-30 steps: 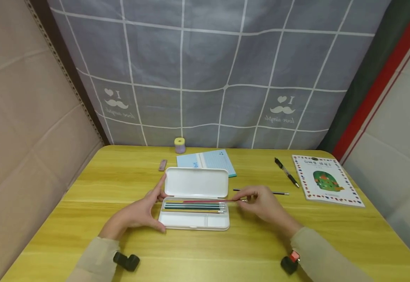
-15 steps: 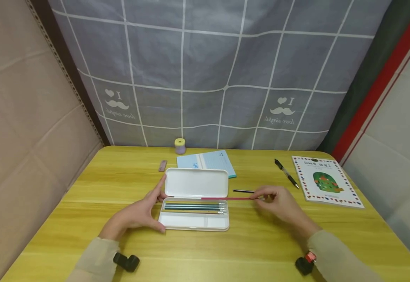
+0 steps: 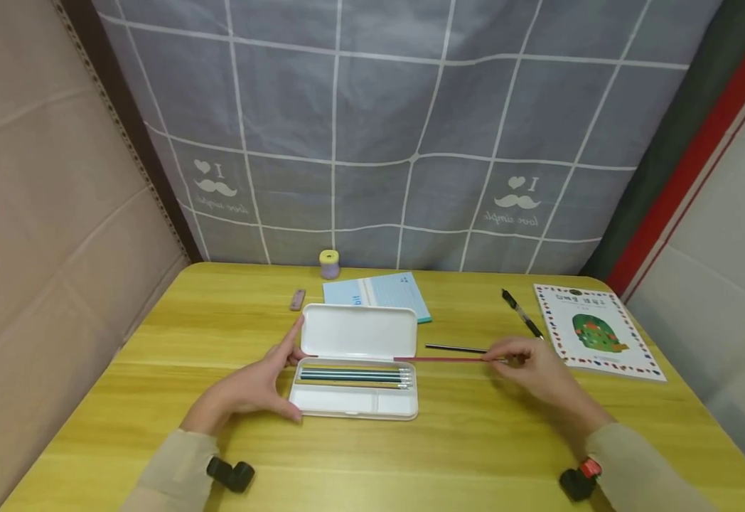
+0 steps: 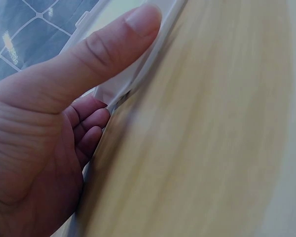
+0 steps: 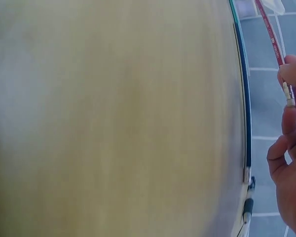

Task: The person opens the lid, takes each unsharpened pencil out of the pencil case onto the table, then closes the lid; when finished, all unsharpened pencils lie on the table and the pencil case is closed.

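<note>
In the head view a white pencil case (image 3: 337, 402) lies with its lid raised, holding several green and yellow pencils (image 3: 353, 378). My left hand (image 3: 251, 387) grips its left end, the thumb at the front corner and the fingers by the hinge; the left wrist view shows the thumb (image 4: 108, 49) over the case's edge. To the right, my right hand (image 3: 535, 370) pinches a red pencil (image 3: 443, 360) near its eraser end. The pencil points left, its far end by the hinge. In the right wrist view thumb and fingers hold this red pencil (image 5: 270, 37).
Just behind the red pencil lies a dark pencil (image 3: 452, 348). A black pen (image 3: 521, 313) and a white picture-cover book (image 3: 609, 355) are at the right. Behind the case are a light blue notebook (image 3: 388, 290), a small pinkish block (image 3: 297, 299) and a yellow-and-purple container (image 3: 329, 264).
My right hand has moved right, drawing the red pencil away from over the case's tray. My left hand stays on the case.
</note>
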